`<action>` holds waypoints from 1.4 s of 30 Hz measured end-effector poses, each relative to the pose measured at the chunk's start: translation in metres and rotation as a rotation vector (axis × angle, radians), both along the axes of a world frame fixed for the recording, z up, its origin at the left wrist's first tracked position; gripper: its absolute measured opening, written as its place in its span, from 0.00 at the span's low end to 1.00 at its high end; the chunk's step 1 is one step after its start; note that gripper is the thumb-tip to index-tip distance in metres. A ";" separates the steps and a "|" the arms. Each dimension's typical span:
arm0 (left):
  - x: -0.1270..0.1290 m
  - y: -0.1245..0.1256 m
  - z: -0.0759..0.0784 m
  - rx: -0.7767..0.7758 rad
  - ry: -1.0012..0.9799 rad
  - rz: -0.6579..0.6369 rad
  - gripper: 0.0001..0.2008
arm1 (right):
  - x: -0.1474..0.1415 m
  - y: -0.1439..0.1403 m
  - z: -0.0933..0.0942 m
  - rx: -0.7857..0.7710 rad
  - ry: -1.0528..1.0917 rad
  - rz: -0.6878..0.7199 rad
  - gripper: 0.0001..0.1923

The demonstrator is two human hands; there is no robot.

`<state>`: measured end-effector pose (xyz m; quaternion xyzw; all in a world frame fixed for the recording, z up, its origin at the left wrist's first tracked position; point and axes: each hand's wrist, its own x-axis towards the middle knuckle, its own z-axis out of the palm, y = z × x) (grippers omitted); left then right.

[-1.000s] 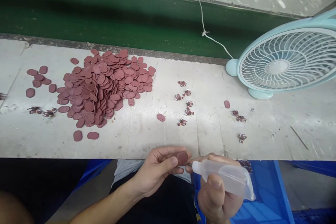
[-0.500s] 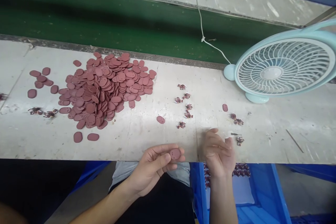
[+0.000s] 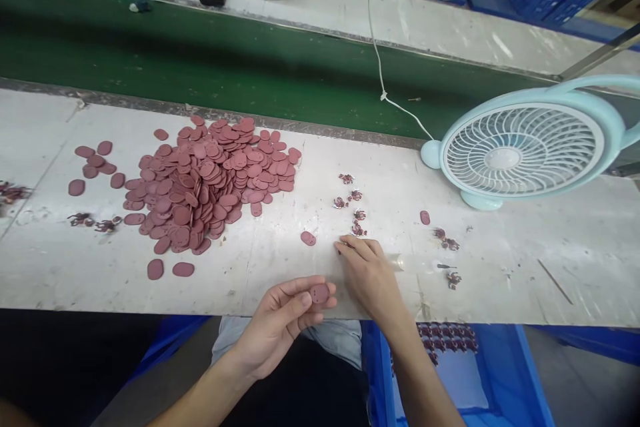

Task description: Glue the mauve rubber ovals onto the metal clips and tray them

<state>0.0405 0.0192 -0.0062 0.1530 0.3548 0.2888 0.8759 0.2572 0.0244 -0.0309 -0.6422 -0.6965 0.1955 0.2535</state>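
A long green strip (image 3: 275, 73) separates the scuffed white worktable (image 3: 100, 253) from a pale ledge (image 3: 345, 5) behind.

Passage between disc heap (image 3: 193, 190) and figurines (image 3: 359, 215); fan (image 3: 520, 147) blocks right.

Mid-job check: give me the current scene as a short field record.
Left hand: holding one reddish oval disc
Right hand: fingers low over the white table, near small dark-red pieces; grip unclear
Disc pile: heaped on the table
Fan: pale blue, on the table's right side
Blue crate: below the table edge, dark-red pieces inside
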 end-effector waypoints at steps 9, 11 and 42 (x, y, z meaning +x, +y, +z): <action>0.003 -0.002 -0.003 0.080 0.057 0.023 0.13 | -0.008 -0.046 0.039 -0.119 0.616 -0.298 0.07; 0.004 -0.002 -0.002 0.140 0.088 0.025 0.13 | -0.014 -0.058 0.049 -0.189 0.867 -0.293 0.06; 0.023 -0.011 0.005 0.259 0.071 0.039 0.02 | -0.030 -0.062 0.065 -0.404 1.114 -0.352 0.06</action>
